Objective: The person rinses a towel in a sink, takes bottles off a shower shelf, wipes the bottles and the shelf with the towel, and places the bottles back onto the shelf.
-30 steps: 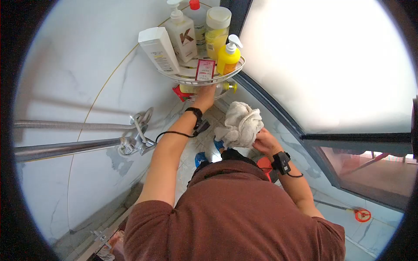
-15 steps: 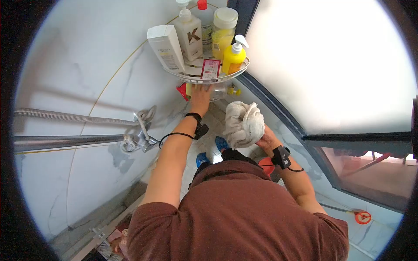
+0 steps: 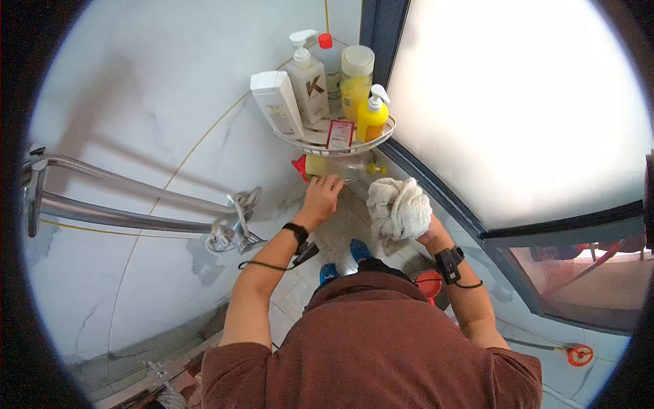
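Cloth in your right hand: off-white, towel-like, bunched into thick folded wad, lower part greyer and sagging, held up in front of you. Clear bottle just beyond your left hand: lying on its side below corner shelf, yellow tip to right; whether you touch it, unclear.

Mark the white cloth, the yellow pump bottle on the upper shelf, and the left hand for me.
White cloth (image 3: 400, 210), head view: the middle of its bunched folds.
Yellow pump bottle (image 3: 372, 120), head view: the middle of its body.
Left hand (image 3: 321, 198), head view: the back of the hand.
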`<move>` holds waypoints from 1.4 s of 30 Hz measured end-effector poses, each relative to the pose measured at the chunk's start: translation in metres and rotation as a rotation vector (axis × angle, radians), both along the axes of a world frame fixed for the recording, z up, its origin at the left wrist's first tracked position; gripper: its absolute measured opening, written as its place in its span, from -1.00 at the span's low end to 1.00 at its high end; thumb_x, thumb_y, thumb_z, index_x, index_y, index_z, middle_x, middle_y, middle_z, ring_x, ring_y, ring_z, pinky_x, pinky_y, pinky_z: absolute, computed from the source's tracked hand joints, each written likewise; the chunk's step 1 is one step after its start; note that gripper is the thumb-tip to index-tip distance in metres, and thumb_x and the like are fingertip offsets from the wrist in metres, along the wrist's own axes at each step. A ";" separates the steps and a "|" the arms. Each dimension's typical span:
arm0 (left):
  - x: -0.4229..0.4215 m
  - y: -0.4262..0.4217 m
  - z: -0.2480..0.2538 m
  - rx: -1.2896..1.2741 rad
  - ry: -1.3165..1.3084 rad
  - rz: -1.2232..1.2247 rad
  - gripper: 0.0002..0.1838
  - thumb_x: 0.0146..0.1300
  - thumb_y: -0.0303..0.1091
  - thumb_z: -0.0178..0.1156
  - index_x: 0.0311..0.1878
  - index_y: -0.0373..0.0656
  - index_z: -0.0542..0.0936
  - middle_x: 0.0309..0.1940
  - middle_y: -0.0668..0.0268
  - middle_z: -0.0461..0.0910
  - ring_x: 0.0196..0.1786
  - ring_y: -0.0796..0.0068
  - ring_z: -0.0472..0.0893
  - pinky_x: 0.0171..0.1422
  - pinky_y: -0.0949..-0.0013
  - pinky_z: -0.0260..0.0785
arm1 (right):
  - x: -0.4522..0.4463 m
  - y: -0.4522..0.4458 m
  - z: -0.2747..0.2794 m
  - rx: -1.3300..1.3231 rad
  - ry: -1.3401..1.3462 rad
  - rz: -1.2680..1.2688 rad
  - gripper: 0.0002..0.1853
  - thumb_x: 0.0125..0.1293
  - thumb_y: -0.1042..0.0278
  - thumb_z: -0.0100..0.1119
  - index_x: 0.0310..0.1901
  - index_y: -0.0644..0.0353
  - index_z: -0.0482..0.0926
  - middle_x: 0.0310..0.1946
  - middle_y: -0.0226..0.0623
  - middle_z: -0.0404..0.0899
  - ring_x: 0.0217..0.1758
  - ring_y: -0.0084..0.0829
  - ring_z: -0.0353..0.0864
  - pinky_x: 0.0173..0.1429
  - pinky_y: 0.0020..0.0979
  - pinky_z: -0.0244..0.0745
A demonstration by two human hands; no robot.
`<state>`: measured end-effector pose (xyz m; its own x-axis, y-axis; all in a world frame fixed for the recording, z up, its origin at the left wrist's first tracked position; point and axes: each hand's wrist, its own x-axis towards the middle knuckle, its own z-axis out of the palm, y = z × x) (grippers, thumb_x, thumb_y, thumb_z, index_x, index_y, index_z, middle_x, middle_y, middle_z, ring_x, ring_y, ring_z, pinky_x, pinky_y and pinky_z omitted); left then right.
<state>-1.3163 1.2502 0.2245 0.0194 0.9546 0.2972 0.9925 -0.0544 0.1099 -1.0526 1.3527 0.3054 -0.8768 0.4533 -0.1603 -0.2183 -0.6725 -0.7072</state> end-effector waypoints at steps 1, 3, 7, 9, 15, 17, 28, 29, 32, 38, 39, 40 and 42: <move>-0.003 -0.007 0.018 0.067 -0.054 -0.081 -0.46 -0.06 -0.46 0.26 0.10 -0.12 0.45 0.04 0.20 0.38 0.13 0.14 0.41 0.14 0.12 0.24 | 0.000 0.001 -0.003 -0.058 0.035 -0.021 -0.46 0.39 0.14 -0.02 0.33 0.17 0.20 0.22 -0.22 0.38 0.20 -0.35 0.44 0.26 -0.28 0.39; -0.009 -0.011 0.061 0.253 -0.097 -0.152 -0.51 -0.06 -0.48 0.25 0.04 -0.14 0.47 -0.01 0.21 0.39 0.08 0.16 0.43 0.08 0.14 0.28 | -0.003 0.002 -0.006 -0.179 0.106 -0.062 -0.44 0.40 0.11 -0.02 0.34 0.17 0.19 0.24 -0.20 0.36 0.21 -0.33 0.44 0.28 -0.24 0.39; -0.018 0.003 0.172 0.660 -0.007 0.011 -0.55 -0.03 -0.49 0.24 0.02 -0.16 0.49 -0.02 0.17 0.39 0.08 0.12 0.42 0.12 0.09 0.26 | -0.028 -0.008 0.026 -0.380 0.284 -0.059 -0.46 0.43 0.03 -0.13 0.36 0.05 0.16 0.25 -0.23 0.34 0.23 -0.29 0.42 0.29 -0.17 0.37; -0.019 0.024 0.227 0.764 0.155 0.235 -0.51 -0.01 -0.36 0.34 0.04 -0.21 0.47 0.00 0.12 0.40 0.08 0.11 0.38 0.08 0.13 0.24 | -0.037 -0.010 0.031 -0.444 0.288 0.001 -0.46 0.44 0.02 -0.17 0.37 0.01 0.13 0.27 -0.24 0.31 0.24 -0.30 0.41 0.30 -0.17 0.36; -0.037 0.072 0.279 0.190 0.417 0.661 -0.24 -0.24 0.09 0.45 0.00 -0.25 0.56 0.03 0.23 0.42 0.18 0.21 0.29 0.16 0.14 0.15 | -0.044 -0.015 0.030 -0.324 0.233 0.084 -0.44 0.43 0.04 -0.10 0.39 -0.03 0.09 0.29 -0.28 0.27 0.23 -0.36 0.40 0.27 -0.20 0.41; -0.041 0.085 0.277 0.063 0.387 0.658 -0.24 -0.29 0.14 0.45 -0.06 -0.26 0.61 -0.04 0.26 0.43 0.13 0.25 0.31 0.14 0.14 0.12 | -0.043 -0.015 0.026 -0.342 0.245 0.085 -0.43 0.41 0.05 -0.05 0.38 -0.03 0.11 0.29 -0.29 0.28 0.23 -0.37 0.40 0.25 -0.21 0.43; -0.048 0.098 0.261 0.068 0.266 0.698 -0.27 -0.34 0.01 0.49 -0.02 -0.13 0.55 -0.06 0.26 0.56 0.12 0.32 0.42 0.11 0.03 0.10 | -0.034 -0.011 0.002 -0.300 0.150 0.051 -0.49 0.42 0.02 -0.09 0.31 0.05 0.24 0.18 -0.30 0.42 0.14 -0.35 0.49 0.20 -0.22 0.48; -0.048 0.097 0.260 0.060 0.253 0.680 -0.27 -0.33 -0.03 0.49 -0.01 -0.13 0.53 -0.08 0.25 0.57 0.12 0.33 0.43 0.12 0.01 0.10 | -0.033 -0.010 0.000 -0.319 0.168 0.064 -0.49 0.41 0.02 -0.08 0.31 0.05 0.25 0.18 -0.29 0.42 0.13 -0.34 0.49 0.20 -0.21 0.48; -0.052 0.098 0.255 0.123 0.169 0.628 -0.29 -0.34 -0.14 0.46 0.00 -0.12 0.48 -0.08 0.23 0.59 0.13 0.29 0.47 0.18 -0.10 0.03 | -0.028 -0.012 -0.001 -0.392 0.203 0.092 -0.50 0.41 0.04 -0.06 0.29 0.06 0.28 0.17 -0.26 0.43 0.13 -0.32 0.50 0.19 -0.19 0.48; -0.058 0.087 0.275 0.385 -0.333 0.488 -0.27 -0.32 -0.22 0.51 -0.01 -0.22 0.41 -0.11 0.14 0.56 -0.01 0.23 0.56 0.04 0.11 0.36 | -0.027 -0.008 -0.018 -0.481 0.171 0.102 -0.53 0.41 0.05 -0.05 0.24 0.11 0.35 0.14 -0.24 0.46 0.14 -0.30 0.50 0.20 -0.18 0.47; -0.062 0.082 0.277 0.459 -0.429 0.447 -0.29 -0.29 -0.23 0.51 -0.02 -0.24 0.40 -0.11 0.13 0.55 -0.05 0.22 0.57 0.00 0.16 0.39 | -0.026 -0.009 -0.018 -0.475 0.156 0.104 -0.53 0.40 0.05 -0.05 0.24 0.11 0.36 0.14 -0.24 0.47 0.14 -0.30 0.50 0.21 -0.18 0.46; -0.066 0.078 0.279 0.533 -0.524 0.403 -0.31 -0.27 -0.24 0.50 -0.04 -0.25 0.39 -0.12 0.13 0.53 -0.09 0.22 0.58 -0.05 0.22 0.42 | -0.026 -0.009 -0.017 -0.471 0.144 0.106 -0.54 0.40 0.05 -0.05 0.23 0.12 0.36 0.14 -0.24 0.47 0.14 -0.29 0.50 0.21 -0.18 0.46; -0.054 0.065 0.293 0.640 -0.819 0.301 -0.36 -0.14 -0.33 0.47 -0.01 -0.34 0.36 -0.17 0.17 0.48 -0.13 0.32 0.59 -0.12 0.35 0.47 | -0.028 -0.009 -0.014 -0.466 0.144 0.114 -0.54 0.40 0.06 -0.04 0.22 0.13 0.38 0.13 -0.23 0.48 0.14 -0.29 0.50 0.21 -0.18 0.46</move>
